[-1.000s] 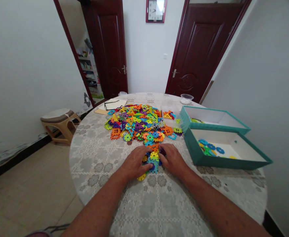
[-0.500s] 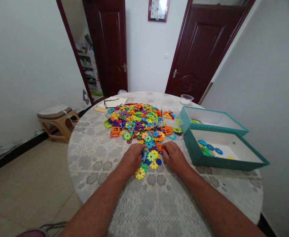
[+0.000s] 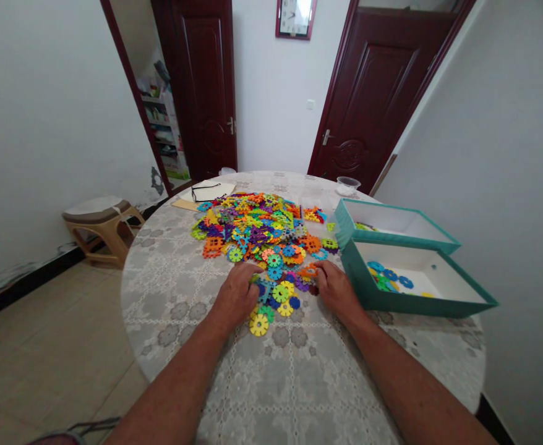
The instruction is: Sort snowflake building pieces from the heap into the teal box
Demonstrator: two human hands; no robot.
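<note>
A big heap of colourful plastic interlocking discs lies on the round table. A smaller cluster of discs sits at its near edge, between my hands. My left hand rests palm down on the left side of that cluster, fingers curled over a few pieces. To the right of the cluster, my right hand has its fingers bent at an orange piece. A yellow disc lies alone nearest to me.
Two teal boxes stand at the right: the near one holds a few blue and green discs, the far one a few pieces. Glasses on paper and a small clear bowl sit at the back. A stool stands left.
My hands have moved apart and slightly forward, spreading the small cluster they covered. The discs between them now lie flat and visible, and the yellow disc is left behind.
</note>
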